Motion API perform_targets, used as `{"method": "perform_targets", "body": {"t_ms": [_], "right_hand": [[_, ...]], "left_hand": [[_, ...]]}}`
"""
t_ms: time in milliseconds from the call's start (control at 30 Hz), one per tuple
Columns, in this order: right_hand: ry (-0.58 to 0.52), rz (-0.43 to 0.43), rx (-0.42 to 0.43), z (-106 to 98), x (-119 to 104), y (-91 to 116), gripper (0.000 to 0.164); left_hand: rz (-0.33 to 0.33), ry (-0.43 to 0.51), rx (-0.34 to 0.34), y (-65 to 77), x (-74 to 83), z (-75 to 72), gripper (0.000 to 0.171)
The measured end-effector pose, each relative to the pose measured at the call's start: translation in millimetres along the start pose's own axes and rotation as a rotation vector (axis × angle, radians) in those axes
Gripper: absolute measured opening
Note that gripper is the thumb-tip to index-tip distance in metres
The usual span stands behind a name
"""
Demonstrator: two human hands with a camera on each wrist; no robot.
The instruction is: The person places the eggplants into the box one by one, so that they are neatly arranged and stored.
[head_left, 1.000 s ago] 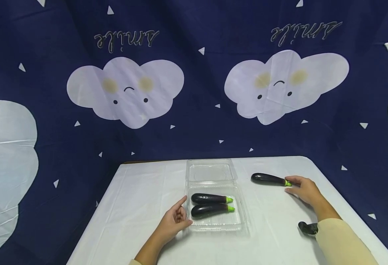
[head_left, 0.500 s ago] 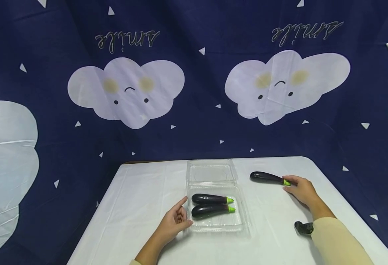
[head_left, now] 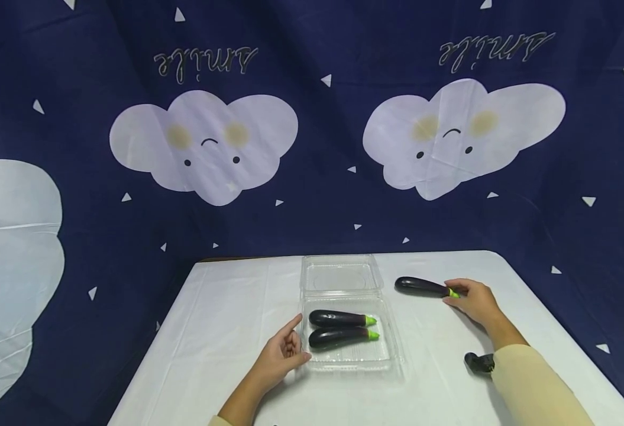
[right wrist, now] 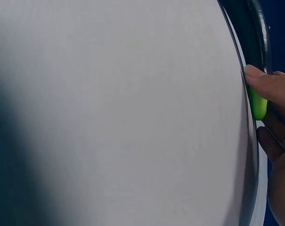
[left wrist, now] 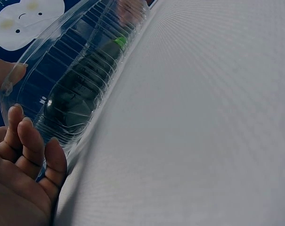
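Grip of the bare right hand [head_left: 474, 303] is nearly closed, thumb and fingers pinching the bright green stem end [right wrist: 258, 107] of a glossy dark purple aubergine [head_left: 419, 286], right of the clear plastic hinged box [head_left: 350, 361]; whether it is lifted off the white-covered counter [head_left: 226, 307] cannot be told; the left hand [head_left: 273, 361], thumb and forefinger spread, is at the box's left edge; two matching aubergines [head_left: 337, 319] lie side by side inside; the step seems to be bringing over the third; next calls for clearing the rim.
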State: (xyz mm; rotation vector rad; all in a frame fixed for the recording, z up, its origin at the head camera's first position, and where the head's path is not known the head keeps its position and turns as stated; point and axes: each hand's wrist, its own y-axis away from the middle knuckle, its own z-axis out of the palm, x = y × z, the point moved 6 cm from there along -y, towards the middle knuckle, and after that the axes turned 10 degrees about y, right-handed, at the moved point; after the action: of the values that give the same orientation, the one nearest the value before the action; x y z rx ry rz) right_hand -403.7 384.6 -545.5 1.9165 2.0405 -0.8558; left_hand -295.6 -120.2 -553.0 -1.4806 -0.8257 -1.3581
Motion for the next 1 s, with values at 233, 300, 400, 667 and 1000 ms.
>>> {"method": "perform_targets", "body": {"t_ms": [233, 300, 400, 667, 1000], "right_hand": [[-0.033, 0.023, -0.010, 1.6, -10.1, 4.0, 0.040], [-0.040, 0.022, -0.008, 1.4, -11.6, 4.5, 0.039], [-0.061, 0.020, -0.014, 1.8, -12.6, 4.8, 0.040], [-0.058, 0.033, -0.017, -7.2, -19.5, 6.9, 0.041], [-0.110, 0.018, 0.092, -34.9, -31.8, 7.4, 0.043]], "left_hand": [[-0.015, 0.013, -0.007, 1.0, 0.7, 1.5, 0.091], [-0.011, 0.012, -0.008, 1.3, 0.8, 1.9, 0.091], [-0.008, 0.010, -0.007, 1.5, 0.6, 1.9, 0.092], [-0.016, 0.012, -0.006, 1.9, 0.0, 2.3, 0.091], [-0.013, 0.010, -0.005, 1.7, 3.8, 1.6, 0.091]]}}
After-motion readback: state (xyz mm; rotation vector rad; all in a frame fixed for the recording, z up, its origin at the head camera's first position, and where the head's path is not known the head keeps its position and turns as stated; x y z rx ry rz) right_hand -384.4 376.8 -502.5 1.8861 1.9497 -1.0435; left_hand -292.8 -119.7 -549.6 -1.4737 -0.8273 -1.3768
